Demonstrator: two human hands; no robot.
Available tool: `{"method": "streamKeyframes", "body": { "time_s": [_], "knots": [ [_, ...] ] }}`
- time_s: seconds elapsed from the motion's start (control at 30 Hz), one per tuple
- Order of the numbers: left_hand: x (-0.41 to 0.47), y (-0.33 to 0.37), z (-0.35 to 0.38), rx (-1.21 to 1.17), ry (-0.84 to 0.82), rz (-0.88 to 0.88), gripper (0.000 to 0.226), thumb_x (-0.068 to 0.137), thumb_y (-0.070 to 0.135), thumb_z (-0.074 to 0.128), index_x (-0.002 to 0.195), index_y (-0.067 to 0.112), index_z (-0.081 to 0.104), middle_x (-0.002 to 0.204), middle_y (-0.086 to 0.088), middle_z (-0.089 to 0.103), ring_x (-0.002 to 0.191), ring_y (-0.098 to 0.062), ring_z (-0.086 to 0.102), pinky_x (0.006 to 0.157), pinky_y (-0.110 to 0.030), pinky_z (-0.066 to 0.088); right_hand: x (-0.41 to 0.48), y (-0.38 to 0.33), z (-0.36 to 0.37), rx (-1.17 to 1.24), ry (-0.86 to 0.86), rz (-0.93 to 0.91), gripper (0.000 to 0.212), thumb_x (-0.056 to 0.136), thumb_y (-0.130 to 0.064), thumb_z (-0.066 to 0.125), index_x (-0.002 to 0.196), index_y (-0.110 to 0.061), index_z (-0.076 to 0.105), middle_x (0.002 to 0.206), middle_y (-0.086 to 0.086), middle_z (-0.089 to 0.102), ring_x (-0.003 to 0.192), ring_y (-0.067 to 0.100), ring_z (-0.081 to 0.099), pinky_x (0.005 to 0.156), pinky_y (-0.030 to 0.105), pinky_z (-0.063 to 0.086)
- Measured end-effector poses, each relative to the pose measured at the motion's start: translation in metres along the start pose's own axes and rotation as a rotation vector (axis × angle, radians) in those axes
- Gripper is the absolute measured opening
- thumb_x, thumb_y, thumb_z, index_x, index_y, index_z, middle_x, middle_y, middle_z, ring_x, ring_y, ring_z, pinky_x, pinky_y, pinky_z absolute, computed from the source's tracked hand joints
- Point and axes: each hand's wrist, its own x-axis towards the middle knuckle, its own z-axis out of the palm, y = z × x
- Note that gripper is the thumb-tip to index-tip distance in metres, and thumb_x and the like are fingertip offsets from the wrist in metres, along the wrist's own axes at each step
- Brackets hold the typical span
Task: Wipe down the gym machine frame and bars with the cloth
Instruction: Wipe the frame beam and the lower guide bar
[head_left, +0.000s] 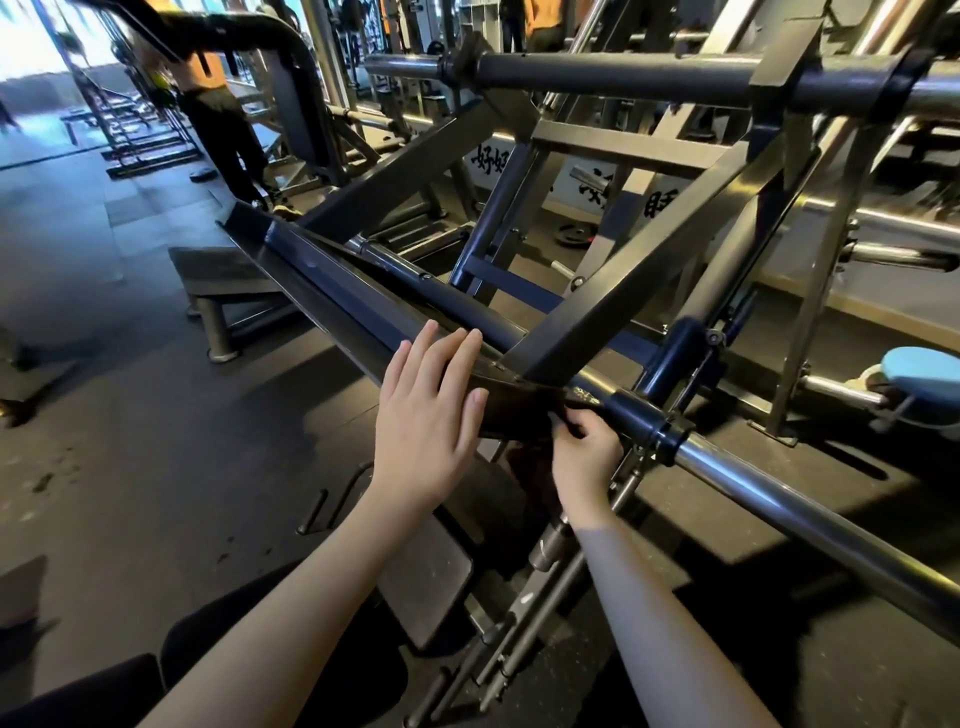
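Presently, head view: left hand (426, 415) lies flat on the sloping frame (332, 280), fingers straight, holding nothing. Right hand (587, 452) pinches the dark cloth (514, 410), draped over the frame's lower end beside the bar (779, 506). Frame wiping appears in hand; next, the cloth likely needs drawing along the bar.

Large black Chinese characters in brush style stand on a white strip (558, 179) low on the far wall, behind the machine frame (623, 291). The first two characters (489, 159), at the left, read as 好好. The middle characters (592, 188) are cut by the bars and cannot be read. The last character (661, 203), at the right, looks like 睡, but only part of it shows.
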Motion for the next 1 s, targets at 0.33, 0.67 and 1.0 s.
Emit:
{"method": "streamKeyframes", "body": {
  "time_s": [0.33,0.67,1.0],
  "knots": [
    [-0.001,0.0,0.0,0.009,-0.022,0.0,0.05,0.102,0.035,0.028,0.144,0.012,0.044,0.144,-0.009,0.05,0.144,-0.028,0.029,0.119,-0.046,0.018,-0.028,-0.019,0.004,-0.003,-0.015,-0.197,0.016,0.086,-0.004,0.067,0.101,-0.006,0.072,0.102,-0.001,0.067,0.099,0.006,0.06,0.084,0.005,0.042],
    [0.0,0.0,0.001,0.026,0.0,0.013,0.049,0.102,0.035,0.029,0.143,0.012,0.044,0.142,-0.011,0.052,0.142,-0.03,0.032,0.119,-0.042,0.015,-0.037,-0.024,0.006,0.014,-0.063,-0.201,0.02,0.086,-0.002,0.065,0.104,-0.01,0.07,0.108,-0.006,0.064,0.103,-0.004,0.056,0.082,0.002,0.04],
    [0.001,0.0,0.003,0.033,0.016,0.015,0.049,0.102,0.036,0.029,0.142,0.012,0.045,0.141,-0.01,0.053,0.142,-0.028,0.031,0.119,-0.041,0.014,-0.012,-0.011,0.002,-0.037,-0.074,-0.002,0.021,0.091,-0.005,0.06,0.109,-0.011,0.067,0.113,0.0,0.064,0.11,0.011,0.057,0.087,0.015,0.04]
  ]
}}
